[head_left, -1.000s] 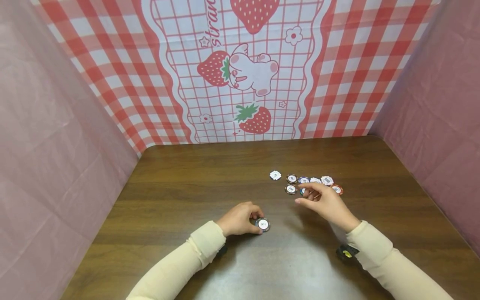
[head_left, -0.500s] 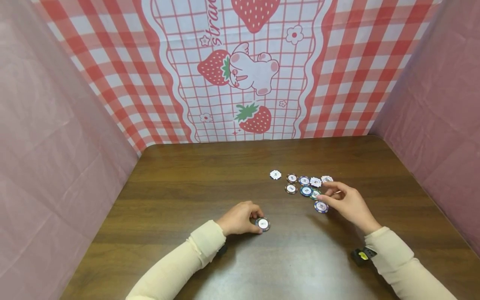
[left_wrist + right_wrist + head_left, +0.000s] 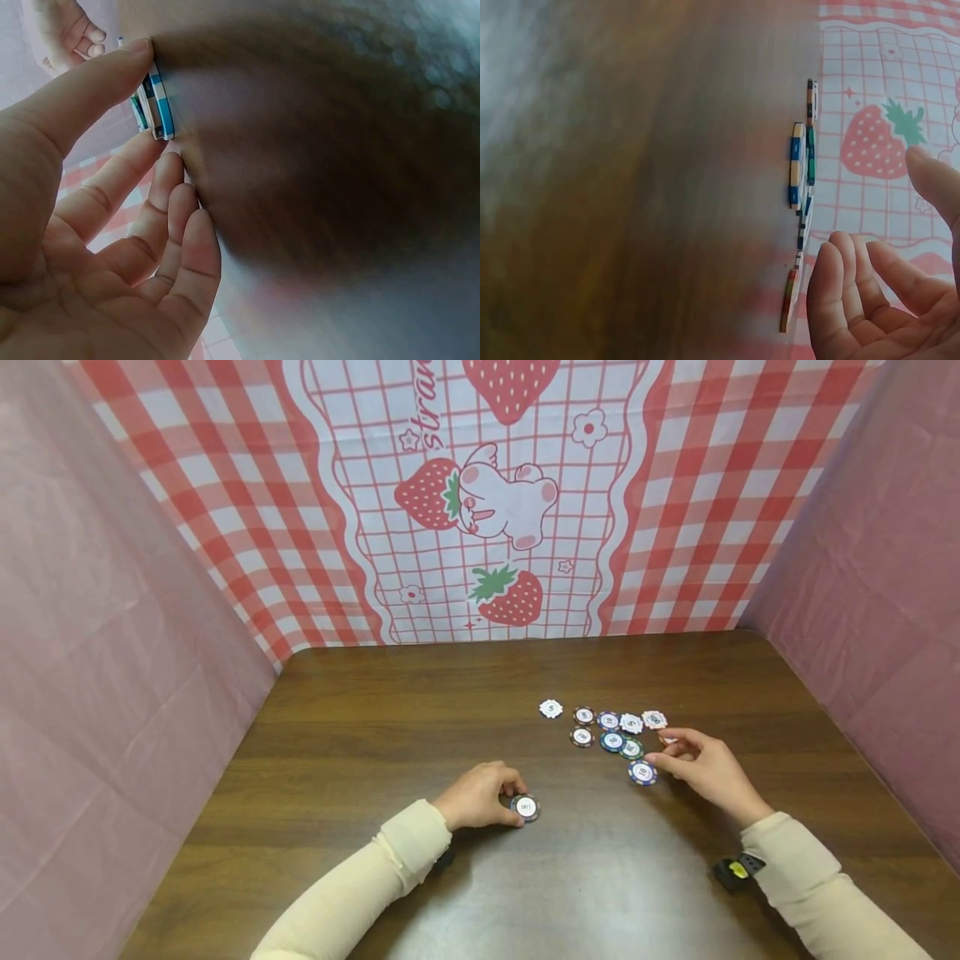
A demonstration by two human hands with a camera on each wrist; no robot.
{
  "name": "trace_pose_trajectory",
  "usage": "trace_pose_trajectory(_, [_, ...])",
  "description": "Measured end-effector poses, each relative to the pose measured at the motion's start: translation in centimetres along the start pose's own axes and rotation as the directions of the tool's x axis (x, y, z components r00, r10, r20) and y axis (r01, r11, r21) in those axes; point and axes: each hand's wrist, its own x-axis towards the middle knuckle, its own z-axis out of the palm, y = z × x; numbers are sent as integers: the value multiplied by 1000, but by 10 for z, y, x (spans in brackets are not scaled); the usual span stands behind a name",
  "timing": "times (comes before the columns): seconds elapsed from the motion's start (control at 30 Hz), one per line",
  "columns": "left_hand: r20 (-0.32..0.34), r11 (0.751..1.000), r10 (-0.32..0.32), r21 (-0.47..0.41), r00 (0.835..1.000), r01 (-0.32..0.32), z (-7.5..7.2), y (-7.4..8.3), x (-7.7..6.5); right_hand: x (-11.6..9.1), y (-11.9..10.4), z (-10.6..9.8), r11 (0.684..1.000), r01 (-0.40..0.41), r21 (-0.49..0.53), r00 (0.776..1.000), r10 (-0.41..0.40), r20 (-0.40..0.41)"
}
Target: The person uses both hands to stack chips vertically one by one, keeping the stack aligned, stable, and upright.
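My left hand [image 3: 483, 797] pinches a small stack of poker chips [image 3: 526, 808] between thumb and index finger, low at the tabletop. Its top chip is marked 100; blue and white edges of the stack [image 3: 163, 105] show in the left wrist view. My right hand [image 3: 705, 768] hovers with relaxed fingers at the right side of the loose chips, holding nothing. Just left of its fingertips lies a blue-and-cream chip [image 3: 642, 772] marked 10. An orange-edged chip [image 3: 788, 300] lies under the right hand, mostly covered by the fingers in the head view.
Several more chips lie in two loose rows, including a green one [image 3: 631, 748], a blue one [image 3: 612, 742] and a white one [image 3: 632, 723]. A white chip [image 3: 551, 709] sits apart at their left. The wooden table [image 3: 360, 710] meets a checked strawberry cloth [image 3: 480, 510] behind.
My right hand has moved right from over the middle of the chips, uncovering the green, blue and blue-and-cream chips and now covering the orange one. The left hand has stayed still with its stack.
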Motion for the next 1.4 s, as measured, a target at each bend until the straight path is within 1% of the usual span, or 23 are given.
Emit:
trace_pose_trajectory(0.3, [1, 1000, 2, 2, 1000, -2, 0, -1, 0, 3, 7, 1, 999, -16, -45, 998, 19, 68])
trace_pose_trajectory(0.47, [-3, 1000, 1, 4, 1000, -1, 0, -1, 0, 4, 9, 3, 996, -23, -89, 996, 31, 90])
trace_pose_trajectory(0.67, [-4, 1000, 3, -4, 1000, -3, 1, -1, 0, 4, 10, 5, 994, -17, -110, 992, 30, 119])
trace_pose_trajectory(0.97, [-7, 1000, 4, -7, 1000, -4, 1, -1, 0, 8, 10, 6, 988, 4, -153, 990, 18, 139])
trace_pose_trajectory(1.4, [-2, 1000, -8, -12, 1000, 8, 0, -1, 0, 9, 10, 8, 989, 11, -147, 988, 12, 156])
